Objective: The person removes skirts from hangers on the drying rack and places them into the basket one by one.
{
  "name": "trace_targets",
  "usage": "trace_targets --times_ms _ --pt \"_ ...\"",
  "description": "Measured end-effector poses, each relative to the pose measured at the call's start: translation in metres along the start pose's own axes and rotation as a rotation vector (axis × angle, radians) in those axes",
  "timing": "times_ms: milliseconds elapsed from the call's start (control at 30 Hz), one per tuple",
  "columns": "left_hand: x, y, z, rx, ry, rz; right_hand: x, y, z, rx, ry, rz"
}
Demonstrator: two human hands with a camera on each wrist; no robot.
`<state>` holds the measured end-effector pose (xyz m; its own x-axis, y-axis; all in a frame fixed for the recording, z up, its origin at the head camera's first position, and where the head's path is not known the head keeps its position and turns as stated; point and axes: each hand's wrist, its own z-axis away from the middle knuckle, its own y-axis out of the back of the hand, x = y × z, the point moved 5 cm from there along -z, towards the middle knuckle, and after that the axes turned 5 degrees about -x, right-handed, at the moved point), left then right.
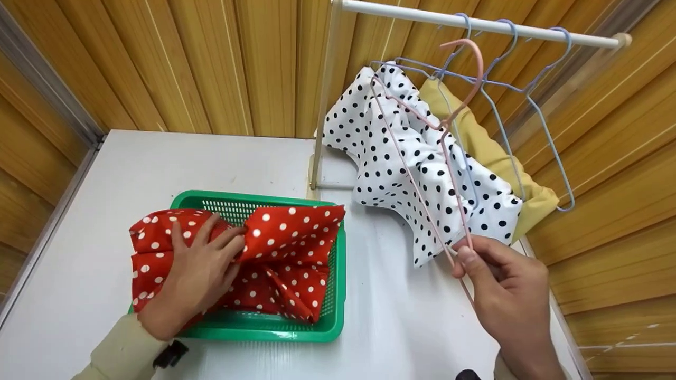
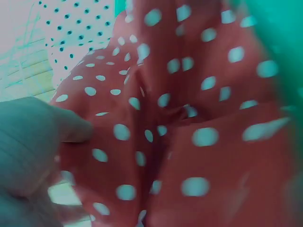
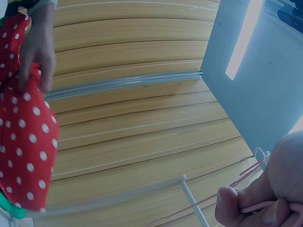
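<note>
A red cloth with white dots (image 1: pixel 296 232) lies bunched in a green basket (image 1: pixel 285 335), partly spilling over its left rim. My left hand (image 1: pixel 203 269) is on it, pinching a fold between thumb and forefinger while the other fingers spread over the fabric. In the left wrist view, the thumb lies against the red cloth (image 2: pixel 118 156). My right hand (image 1: pixel 507 285) grips a pink clothes hanger (image 1: pixel 409 171) by its lower end, hook pointing up. The hanger is in front of the hanging white cloth with black dots (image 1: pixel 391 158). The right wrist view also shows the hand on the hanger (image 3: pixel 199 205).
A white rail (image 1: pixel 412 13) stands at the back right, carrying several lilac hangers (image 1: pixel 549 137). A yellow cloth (image 1: pixel 470 124) hangs behind the white dotted one. Wood-slat walls (image 1: pixel 211 63) enclose the white table (image 1: pixel 142 163).
</note>
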<state>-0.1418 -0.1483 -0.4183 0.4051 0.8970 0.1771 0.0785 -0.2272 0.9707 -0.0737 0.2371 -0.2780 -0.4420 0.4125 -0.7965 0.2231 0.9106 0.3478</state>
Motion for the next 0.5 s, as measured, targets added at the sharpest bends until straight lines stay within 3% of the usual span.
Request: trace_targets --times_ms 133,267,400,500 --pt "-0.006 -0.026 0.017 -0.234 0.060 0.136 0.000 -0.004 -0.001 -0.014 0.001 -0.021" --pt "-0.013 -0.050 0.009 -0.445 0.023 0.317 0.000 -0.009 -0.001 -0.037 -0.012 -0.037" --pt "-0.020 -0.066 -0.006 -0.584 -0.001 0.418 -0.001 -0.013 -0.001 -0.050 -0.023 -0.024" --pt "-0.024 -0.070 -0.009 -0.621 0.019 0.461 -0.002 -0.014 -0.001 -0.058 -0.011 -0.047"
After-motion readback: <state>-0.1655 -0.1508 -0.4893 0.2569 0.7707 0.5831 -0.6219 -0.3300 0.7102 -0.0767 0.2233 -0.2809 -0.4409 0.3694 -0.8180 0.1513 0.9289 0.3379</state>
